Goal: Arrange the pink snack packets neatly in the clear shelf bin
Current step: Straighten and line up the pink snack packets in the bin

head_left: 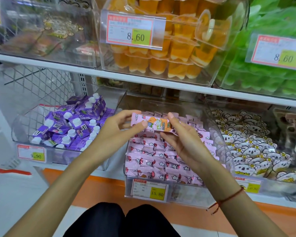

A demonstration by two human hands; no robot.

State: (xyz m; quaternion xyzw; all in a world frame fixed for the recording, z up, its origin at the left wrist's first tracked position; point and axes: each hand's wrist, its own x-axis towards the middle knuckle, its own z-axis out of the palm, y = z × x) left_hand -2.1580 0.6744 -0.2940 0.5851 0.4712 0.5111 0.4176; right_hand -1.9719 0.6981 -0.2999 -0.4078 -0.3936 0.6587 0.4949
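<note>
Black-clad knees (123,219) at 6 o'clock | left hand (117,130) and right hand (181,139) each pinch one end of one pink snack packet (153,124), held level above the clear shelf bin (217,127) | bin's front rows packed, open room toward its 12 o'clock wall | one price tag (149,190) on bin's front edge

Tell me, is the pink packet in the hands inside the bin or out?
Out. Both hands, left hand and right hand, hold the pink snack packet above the clear bin.
</note>
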